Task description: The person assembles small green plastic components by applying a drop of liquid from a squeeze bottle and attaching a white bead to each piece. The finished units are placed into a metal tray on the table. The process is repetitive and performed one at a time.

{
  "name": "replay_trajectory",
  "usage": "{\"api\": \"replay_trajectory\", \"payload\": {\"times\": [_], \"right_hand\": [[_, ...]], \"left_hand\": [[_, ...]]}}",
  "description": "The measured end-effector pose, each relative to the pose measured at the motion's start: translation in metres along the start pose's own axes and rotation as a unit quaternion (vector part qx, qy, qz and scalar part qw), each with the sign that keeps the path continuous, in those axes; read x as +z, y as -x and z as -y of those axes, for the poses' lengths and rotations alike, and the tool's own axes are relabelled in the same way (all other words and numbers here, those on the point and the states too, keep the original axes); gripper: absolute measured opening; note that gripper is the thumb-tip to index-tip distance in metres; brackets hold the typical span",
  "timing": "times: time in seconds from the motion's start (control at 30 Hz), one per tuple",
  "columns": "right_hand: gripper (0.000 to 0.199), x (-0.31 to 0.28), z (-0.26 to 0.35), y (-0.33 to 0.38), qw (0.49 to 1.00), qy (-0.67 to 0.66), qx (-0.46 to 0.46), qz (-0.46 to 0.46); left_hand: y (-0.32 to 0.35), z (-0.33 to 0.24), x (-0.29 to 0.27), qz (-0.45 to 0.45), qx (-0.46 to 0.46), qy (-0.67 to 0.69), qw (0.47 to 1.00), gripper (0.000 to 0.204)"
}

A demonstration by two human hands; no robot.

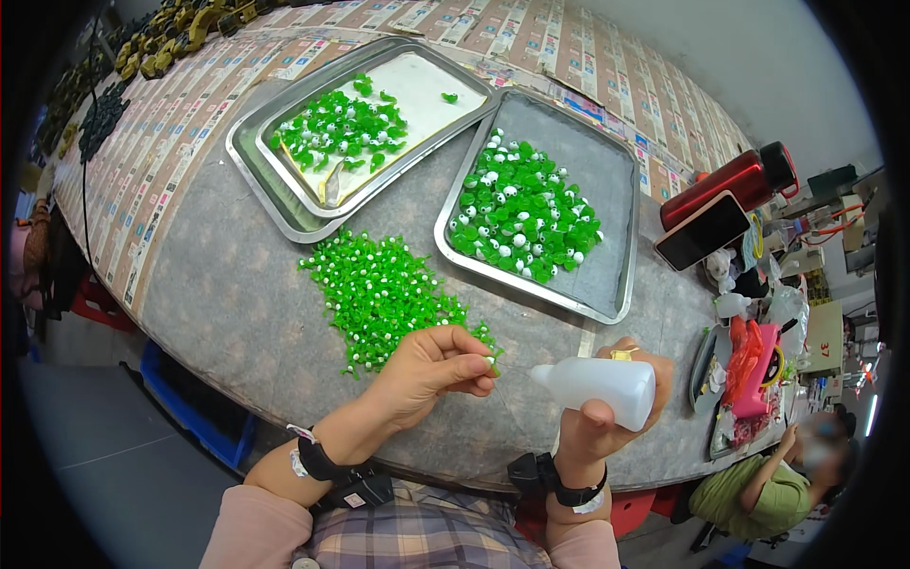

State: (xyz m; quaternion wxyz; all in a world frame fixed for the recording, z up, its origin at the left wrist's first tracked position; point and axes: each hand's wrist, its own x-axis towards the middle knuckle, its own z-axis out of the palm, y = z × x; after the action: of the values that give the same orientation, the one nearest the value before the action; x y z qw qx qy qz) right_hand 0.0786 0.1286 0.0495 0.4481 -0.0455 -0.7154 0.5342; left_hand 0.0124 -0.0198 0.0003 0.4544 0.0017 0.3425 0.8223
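My left hand [431,375] pinches a small green plastic piece with a white spot [491,361] between thumb and fingertips. My right hand [607,431] is wrapped round a translucent white squeeze bottle [602,387], tilted on its side with its nozzle pointing left at the pinched piece, a short gap apart. A loose heap of small green-and-white pieces [379,294] lies on the table just beyond my left hand. Behind it, a metal tray [616,294] holds larger green parts with white balls [521,209]. Another stacked pair of trays [275,213] carries similar parts [346,128] on white paper.
At the right stand a red bottle [730,185] and a phone [701,230] leaning on it. A pink basket-like item [754,379] and plastic bags sit near the right edge. A person in green [768,493] sits beyond. Dark yellow parts [180,33] are piled far left.
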Motion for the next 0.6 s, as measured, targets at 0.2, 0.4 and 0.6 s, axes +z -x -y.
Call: {"api": "replay_trajectory", "payload": {"times": [0.2,0.4,0.6], "right_hand": [[0.055,0.001,-0.001,0.002,1.000,0.014,0.002,0.002],[0.058,0.000,0.002,0.001,0.998,0.038,0.034,-0.036],[0.061,0.008,-0.001,-0.004,0.992,0.106,-0.016,-0.070]], "left_hand": [[0.000,0.000,-0.001,0.004,-0.003,0.002,1.000,0.009],[0.000,-0.001,-0.001,0.008,-0.006,-0.004,1.000,0.009],[0.000,-0.001,-0.001,0.008,-0.004,-0.009,1.000,0.009]]}}
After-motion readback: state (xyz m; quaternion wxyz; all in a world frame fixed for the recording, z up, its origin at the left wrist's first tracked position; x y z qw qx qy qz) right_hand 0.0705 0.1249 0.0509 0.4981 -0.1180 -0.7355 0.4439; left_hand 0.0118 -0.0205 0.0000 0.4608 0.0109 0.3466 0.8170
